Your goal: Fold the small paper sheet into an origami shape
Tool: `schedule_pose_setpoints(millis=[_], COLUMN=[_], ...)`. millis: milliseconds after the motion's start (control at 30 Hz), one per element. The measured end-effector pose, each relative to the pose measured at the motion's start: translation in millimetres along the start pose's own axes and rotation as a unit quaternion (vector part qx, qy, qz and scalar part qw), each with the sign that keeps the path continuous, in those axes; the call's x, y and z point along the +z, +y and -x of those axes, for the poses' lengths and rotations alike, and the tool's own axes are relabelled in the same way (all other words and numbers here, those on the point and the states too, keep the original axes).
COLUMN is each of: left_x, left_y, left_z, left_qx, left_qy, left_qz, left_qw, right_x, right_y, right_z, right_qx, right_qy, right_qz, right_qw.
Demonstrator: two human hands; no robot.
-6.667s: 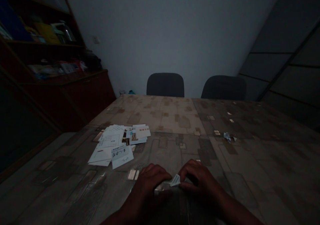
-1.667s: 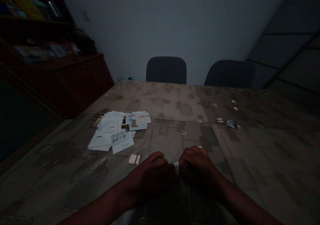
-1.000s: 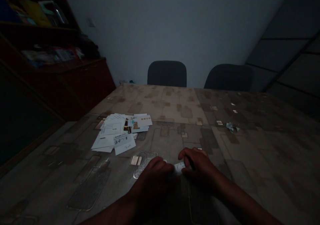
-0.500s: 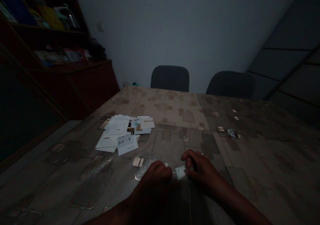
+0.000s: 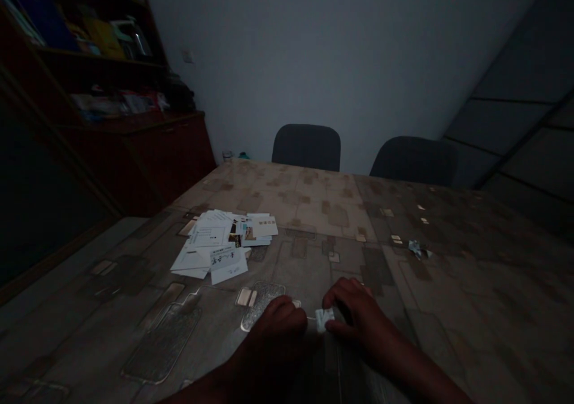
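Observation:
Low in the middle of the head view, a small white piece of paper (image 5: 321,319) with faint print is pinched at its right edge by my right hand (image 5: 354,309), between thumb and fingers. My left hand (image 5: 283,321) is closed in a fist just left of the paper, a small gap apart. A thin pale line runs between the fist and the paper; whether it is a string or part of the cloth's pattern I cannot tell. What the left fingers hold, if anything, is hidden.
The patterned tablecloth (image 5: 309,269) is dim. A loose pile of white cards (image 5: 208,236) lies on the left, a crumpled scrap (image 5: 418,249) on the right. Two dark chairs (image 5: 307,147) stand behind the table. A wooden cabinet (image 5: 165,153) with cluttered shelves is at left.
The camera has tilted up slightly, so the scene sits lower. My right thumb has come over the paper's lower edge, and its fingers are closer around it. The left fist stays much the same.

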State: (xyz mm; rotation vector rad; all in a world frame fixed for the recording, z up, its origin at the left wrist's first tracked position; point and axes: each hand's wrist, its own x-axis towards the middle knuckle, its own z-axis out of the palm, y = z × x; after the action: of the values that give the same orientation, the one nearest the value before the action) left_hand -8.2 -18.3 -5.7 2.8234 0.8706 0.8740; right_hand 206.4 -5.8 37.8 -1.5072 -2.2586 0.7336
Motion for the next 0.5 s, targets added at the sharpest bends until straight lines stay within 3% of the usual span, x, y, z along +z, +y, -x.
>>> schedule_pose_setpoints(millis=[133, 333, 500], left_x=[-11.3, -28.1, -28.5], left_y=[-4.8, -11.0, -8.3], left_z=[-4.5, -12.9, -18.6], left_qx=[-0.047, -0.189, -0.148], left_qy=[0.017, 0.04, 0.076], left_qz=[0.089, 0.207, 0.203], left_qw=[0.995, 0.959, 0.965], right_x=[-3.0, -6.0, 2.7], right_y=[-1.7, -9.0, -9.9], right_z=[-0.2, -0.3, -1.1], right_qx=[-0.02, -0.12, -0.195], right_qy=[0.017, 0.068, 0.11], right_qz=[-0.049, -0.139, -0.122], right_qw=[0.998, 0.981, 0.967])
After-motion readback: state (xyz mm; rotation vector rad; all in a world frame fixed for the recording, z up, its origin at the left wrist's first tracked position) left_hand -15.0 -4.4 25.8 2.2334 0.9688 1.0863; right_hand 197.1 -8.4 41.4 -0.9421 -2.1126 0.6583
